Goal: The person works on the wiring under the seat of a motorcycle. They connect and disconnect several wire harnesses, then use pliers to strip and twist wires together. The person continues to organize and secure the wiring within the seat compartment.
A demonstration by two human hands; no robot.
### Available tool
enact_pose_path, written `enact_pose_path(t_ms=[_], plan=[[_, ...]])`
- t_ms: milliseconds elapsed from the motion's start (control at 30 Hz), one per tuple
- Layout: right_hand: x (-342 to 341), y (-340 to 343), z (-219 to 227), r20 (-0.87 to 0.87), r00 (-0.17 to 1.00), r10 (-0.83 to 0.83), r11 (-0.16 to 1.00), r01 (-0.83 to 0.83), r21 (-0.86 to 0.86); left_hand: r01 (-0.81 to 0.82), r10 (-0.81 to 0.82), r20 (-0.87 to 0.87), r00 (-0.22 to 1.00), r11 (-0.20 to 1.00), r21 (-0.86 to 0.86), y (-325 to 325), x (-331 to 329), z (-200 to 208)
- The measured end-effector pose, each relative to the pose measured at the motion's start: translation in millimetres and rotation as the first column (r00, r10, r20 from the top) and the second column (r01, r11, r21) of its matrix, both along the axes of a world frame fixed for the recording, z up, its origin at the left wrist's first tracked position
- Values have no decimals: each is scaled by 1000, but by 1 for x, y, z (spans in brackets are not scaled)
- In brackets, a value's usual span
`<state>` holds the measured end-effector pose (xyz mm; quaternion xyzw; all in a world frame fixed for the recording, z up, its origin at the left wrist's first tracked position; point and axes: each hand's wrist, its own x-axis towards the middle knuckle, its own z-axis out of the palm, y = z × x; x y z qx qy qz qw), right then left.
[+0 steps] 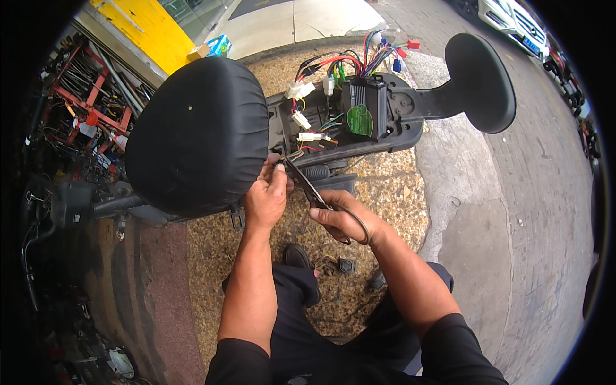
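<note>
Scissors (306,184), likely stiff, best held by their four-o'clock loops (366,227), sit gripped in the right hand (345,217), the left hand (265,200) seemingly pinching wires (296,154) toward eleven.

A roadside repair workshop for scooters is suggested by the scooter (205,138), which is stood on speckled paving (212,276) with its rear tray uncovered and coloured wiring (346,61) exposed. At the left, a red metal rack (90,104) is crowded with jumbled tools and parts. The open-air setting is shown by a brick-paved road (545,192) and a white car (510,19).
</note>
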<state>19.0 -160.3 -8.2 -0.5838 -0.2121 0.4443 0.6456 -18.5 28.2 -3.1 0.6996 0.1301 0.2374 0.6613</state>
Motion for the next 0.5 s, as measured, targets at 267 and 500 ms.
enact_pose_path(t_ms=[267,500], plan=[[-3,-2,0,-56,998,-31,999,32,25,26,-29,-40,999,997,-73,6,1,0],[0,-5,-1,-77,997,-7,999,3,-51,58,-76,-117,990,988,-146,8,0,3]])
